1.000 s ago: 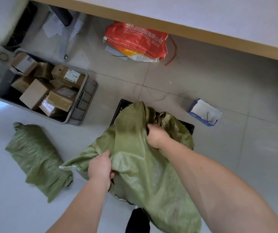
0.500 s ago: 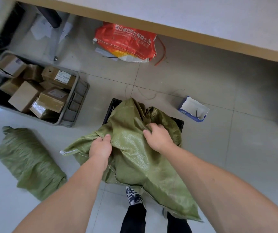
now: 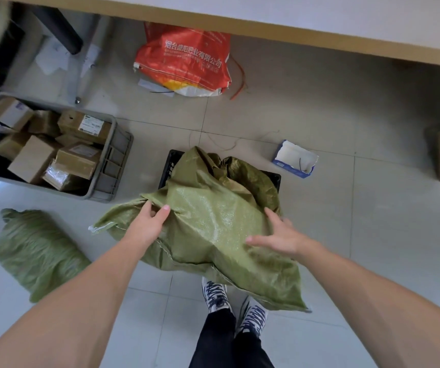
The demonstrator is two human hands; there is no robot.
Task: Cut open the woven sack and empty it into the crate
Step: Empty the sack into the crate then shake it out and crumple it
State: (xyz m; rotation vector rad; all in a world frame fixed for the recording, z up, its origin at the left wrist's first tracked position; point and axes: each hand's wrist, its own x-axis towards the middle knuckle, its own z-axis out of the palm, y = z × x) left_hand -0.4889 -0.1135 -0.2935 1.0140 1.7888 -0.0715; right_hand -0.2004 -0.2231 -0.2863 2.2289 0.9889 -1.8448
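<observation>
Green woven sack (image 3: 213,224) is draped over the black crate (image 3: 169,166), directly ahead of the feet, long axis running from far mouth end down to near right corner. Left hand (image 3: 147,224) pinches a fold at its left edge. Right hand (image 3: 280,237) lies splayed, flat on the cloth, gripping nothing. Left is nearer the crate.

Shiny woven plastic sack (image 3: 213,224); glossy tiled floor (image 3: 346,235)

Greens, Red and Grey

Olive-green woven sack (image 3: 213,224) over a black crate (image 3: 169,166); second green sack (image 3: 35,251); red fertiliser bag (image 3: 187,59) with white lettering; grey bin (image 3: 110,166) of brown cardboard boxes (image 3: 34,158); blue-and-white box (image 3: 294,162); navy-and-white sneakers (image 3: 252,317)
</observation>
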